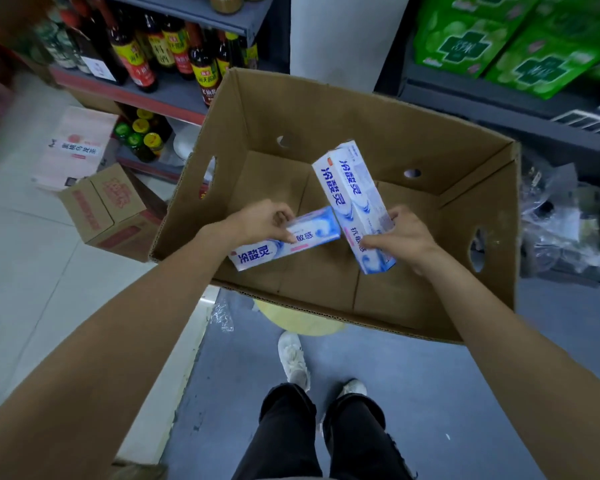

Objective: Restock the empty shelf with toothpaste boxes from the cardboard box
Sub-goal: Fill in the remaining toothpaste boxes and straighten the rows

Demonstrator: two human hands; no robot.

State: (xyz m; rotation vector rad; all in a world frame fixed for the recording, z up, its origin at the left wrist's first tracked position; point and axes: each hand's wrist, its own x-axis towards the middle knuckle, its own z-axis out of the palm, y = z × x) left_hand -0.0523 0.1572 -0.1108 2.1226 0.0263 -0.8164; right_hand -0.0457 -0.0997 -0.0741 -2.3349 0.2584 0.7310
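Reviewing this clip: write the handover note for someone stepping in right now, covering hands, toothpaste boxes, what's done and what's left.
Left hand grips one toothpaste box lying roughly flat over the cardboard box.
Right hand grips a second toothpaste box, tilted with its far end raised.
The two cartons meet near their inner ends.
No other toothpaste is visible on the cardboard box floor.
Done: the last visible pair is picked up.
Left: carry both to the empty shelf, which is not in view, and place them.
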